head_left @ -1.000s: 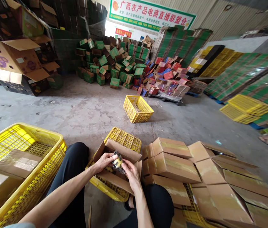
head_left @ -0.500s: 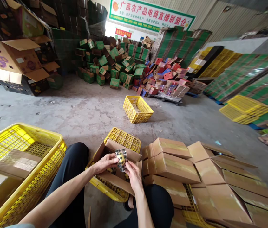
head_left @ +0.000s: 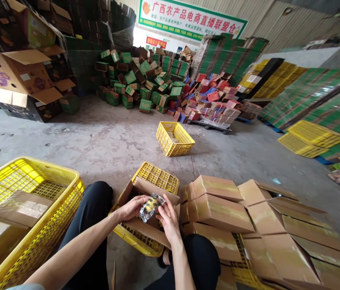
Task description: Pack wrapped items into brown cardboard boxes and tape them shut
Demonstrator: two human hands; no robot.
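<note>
A small, shiny plastic packet (head_left: 151,207) with dark spots and something yellow inside is held slantwise over an open cardboard box (head_left: 145,230). My left hand (head_left: 133,207) pinches its left side between thumb and fingers. At the packet's right end, my right hand (head_left: 169,219) has its fingers apart; its fingertips are close to the edge, and whether they touch it I cannot tell. The box sits on an upturned-looking yellow crate (head_left: 154,177) between my knees. What lies in the box is mostly hidden by my hands and the flaps.
Closed, taped cartons (head_left: 215,209) are stacked at my right, partly on yellow crates. A large yellow crate (head_left: 67,177) holding cartons stands at my left. Another yellow crate (head_left: 176,145) is ahead on the concrete floor. Heaps of green boxes (head_left: 145,94) and red boxes (head_left: 213,96) lie further back.
The packet has turned from nearly upright to slanted, its top tipping right. My right hand's fingers have spread from their grip on it. My left hand keeps hold.
</note>
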